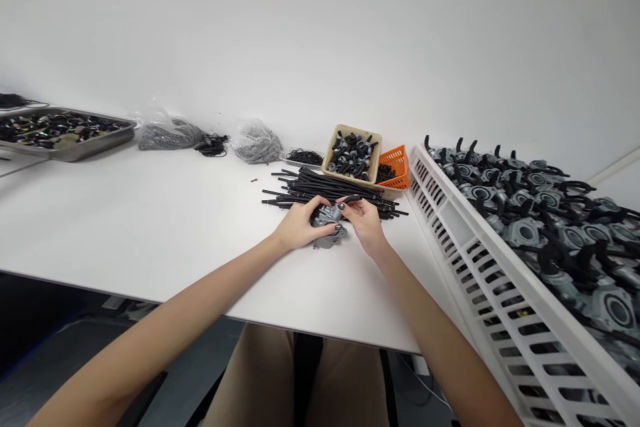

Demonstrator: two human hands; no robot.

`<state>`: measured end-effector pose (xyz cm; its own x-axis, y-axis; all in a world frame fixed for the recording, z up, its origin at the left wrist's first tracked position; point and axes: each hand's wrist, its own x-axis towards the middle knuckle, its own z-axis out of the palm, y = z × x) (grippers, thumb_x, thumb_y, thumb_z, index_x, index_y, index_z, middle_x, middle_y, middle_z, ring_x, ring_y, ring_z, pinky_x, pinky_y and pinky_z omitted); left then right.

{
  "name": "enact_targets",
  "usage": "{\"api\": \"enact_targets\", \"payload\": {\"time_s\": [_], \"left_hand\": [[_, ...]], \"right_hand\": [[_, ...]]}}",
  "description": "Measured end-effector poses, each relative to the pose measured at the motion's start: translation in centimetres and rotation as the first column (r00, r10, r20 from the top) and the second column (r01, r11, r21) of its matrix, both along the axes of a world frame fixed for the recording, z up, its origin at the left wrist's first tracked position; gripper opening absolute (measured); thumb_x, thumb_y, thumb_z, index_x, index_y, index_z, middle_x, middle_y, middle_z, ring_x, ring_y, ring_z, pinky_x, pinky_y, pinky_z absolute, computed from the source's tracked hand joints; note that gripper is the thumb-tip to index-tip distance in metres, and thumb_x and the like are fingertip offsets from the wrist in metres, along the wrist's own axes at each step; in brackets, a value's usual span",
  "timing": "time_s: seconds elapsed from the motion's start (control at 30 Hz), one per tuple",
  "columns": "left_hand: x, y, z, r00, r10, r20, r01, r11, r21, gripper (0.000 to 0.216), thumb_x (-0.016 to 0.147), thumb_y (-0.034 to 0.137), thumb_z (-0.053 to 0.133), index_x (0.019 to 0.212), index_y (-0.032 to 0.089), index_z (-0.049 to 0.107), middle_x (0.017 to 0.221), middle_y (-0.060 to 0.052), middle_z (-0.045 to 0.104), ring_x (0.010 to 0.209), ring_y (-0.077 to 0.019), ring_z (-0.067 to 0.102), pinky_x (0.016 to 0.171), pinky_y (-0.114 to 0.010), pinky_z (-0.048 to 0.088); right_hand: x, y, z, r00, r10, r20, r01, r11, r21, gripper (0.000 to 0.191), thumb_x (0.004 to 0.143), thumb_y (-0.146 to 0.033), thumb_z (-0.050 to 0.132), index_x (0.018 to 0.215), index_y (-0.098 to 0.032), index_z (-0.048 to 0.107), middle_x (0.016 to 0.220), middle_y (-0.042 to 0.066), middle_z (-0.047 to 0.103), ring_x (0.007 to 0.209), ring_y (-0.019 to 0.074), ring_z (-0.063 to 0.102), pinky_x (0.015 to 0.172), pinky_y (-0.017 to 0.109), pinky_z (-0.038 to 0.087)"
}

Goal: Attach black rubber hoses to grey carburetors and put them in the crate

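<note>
My left hand (300, 223) is closed around a grey cast-metal part (330, 235) that looks like a carburetor, its thumb lying across the top. At the far side of that part, my right hand (364, 221) pinches a short black rubber hose (353, 199) between thumb and fingers. Whether the hose is seated on the metal cannot be made out. Both hands work just above the white table (200, 233). Right behind them lies a loose bundle of long black tubes (320, 183).
A cream bin (332, 147) of black-and-grey fittings and an orange basket (401, 167) stand behind the tubes. To the right is a white slotted crate (480, 267) full of similar metal parts. Bags of small parts (257, 142) and a metal tray (95, 145) line the wall.
</note>
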<state>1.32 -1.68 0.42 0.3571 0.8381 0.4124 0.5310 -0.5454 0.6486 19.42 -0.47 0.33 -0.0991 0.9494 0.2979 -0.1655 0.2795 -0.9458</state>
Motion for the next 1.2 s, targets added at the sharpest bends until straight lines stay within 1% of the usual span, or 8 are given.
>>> {"api": "enact_targets", "payload": {"time_s": [0.17,0.37,0.5,0.63,0.83,1.03,1.1,1.2], "left_hand": [[0.0,0.1,-0.1,1.0,0.007,-0.003,-0.007,1.0,0.004,0.046,0.076,0.054,0.065,0.109,0.023,0.059,0.08,0.0,0.072,0.064,-0.0177,0.062,0.064,-0.027,0.045],[0.1,0.1,-0.1,1.0,0.007,-0.006,-0.007,1.0,0.008,0.045,0.077,0.052,0.065,0.111,0.023,0.058,0.081,0.0,0.071,0.068,-0.0185,0.064,0.067,-0.027,0.045],[0.1,0.0,-0.1,1.0,0.007,-0.004,-0.007,1.0,-0.006,0.047,0.076,0.053,0.066,0.111,0.022,0.058,0.082,0.0,0.072,0.068,-0.0184,0.064,0.067,-0.028,0.047],[0.1,0.1,-0.2,1.0,0.025,-0.004,-0.025,1.0,-0.013,0.044,0.077,0.051,0.066,0.109,0.022,0.058,0.086,-0.001,0.073,0.072,-0.0192,0.065,0.072,-0.029,0.048],[0.1,0.2,-0.2,1.0,0.01,-0.005,-0.01,1.0,-0.007,0.045,0.076,0.051,0.066,0.109,0.022,0.058,0.084,-0.001,0.073,0.07,-0.0189,0.066,0.071,-0.029,0.049],[0.1,0.1,-0.1,1.0,0.016,-0.025,-0.015,1.0,0.002,0.046,0.077,0.052,0.065,0.111,0.022,0.057,0.084,-0.001,0.073,0.069,-0.0193,0.066,0.07,-0.029,0.048],[0.1,0.1,-0.1,1.0,0.011,-0.022,-0.011,1.0,0.003,0.045,0.078,0.051,0.065,0.111,0.022,0.057,0.086,-0.001,0.073,0.071,-0.0193,0.066,0.07,-0.029,0.048],[0.1,0.0,-0.1,1.0,0.006,-0.022,-0.005,1.0,0.012,0.044,0.077,0.05,0.066,0.11,0.022,0.058,0.087,-0.001,0.073,0.073,-0.0195,0.066,0.072,-0.029,0.048]], "right_hand": [[-0.1,0.0,0.1,1.0,-0.008,-0.003,0.008,1.0,0.004,0.033,0.061,-0.046,0.083,0.078,-0.021,0.068,0.083,0.002,0.068,0.077,0.0163,0.063,0.076,0.031,0.053],[-0.3,-0.2,0.1,1.0,0.001,-0.012,-0.002,0.999,-0.038,0.037,0.061,-0.046,0.084,0.086,-0.021,0.073,0.087,0.004,0.071,0.08,0.0167,0.064,0.079,0.031,0.052],[0.7,0.0,0.1,0.986,0.16,-0.043,-0.163,0.984,-0.072,0.036,0.067,-0.051,0.079,0.083,-0.02,0.076,0.079,0.003,0.071,0.075,0.0168,0.064,0.083,0.034,0.052],[2.0,0.2,0.2,0.936,0.337,-0.097,-0.348,0.93,-0.118,0.034,0.069,-0.044,0.081,0.092,-0.02,0.076,0.087,0.004,0.073,0.086,0.0183,0.066,0.093,0.035,0.049],[1.8,0.3,0.0,0.955,0.269,-0.124,-0.286,0.948,-0.142,0.025,0.065,-0.036,0.084,0.082,-0.02,0.073,0.083,0.0,0.07,0.081,0.0144,0.063,0.086,0.03,0.049],[1.6,0.3,-0.1,0.951,0.298,-0.078,-0.306,0.945,-0.116,0.036,0.069,-0.04,0.082,0.099,-0.022,0.073,0.092,0.003,0.071,0.092,0.018,0.063,0.09,0.034,0.047],[1.5,0.4,-0.2,0.952,0.302,-0.052,-0.306,0.946,-0.111,0.034,0.069,-0.042,0.081,0.095,-0.021,0.073,0.089,0.003,0.071,0.091,0.0184,0.063,0.09,0.034,0.046],[1.2,0.5,-0.4,0.968,0.242,-0.067,-0.248,0.963,-0.105,0.033,0.063,-0.039,0.086,0.086,-0.021,0.071,0.085,0.0,0.069,0.085,0.0155,0.061,0.086,0.031,0.047]]}}
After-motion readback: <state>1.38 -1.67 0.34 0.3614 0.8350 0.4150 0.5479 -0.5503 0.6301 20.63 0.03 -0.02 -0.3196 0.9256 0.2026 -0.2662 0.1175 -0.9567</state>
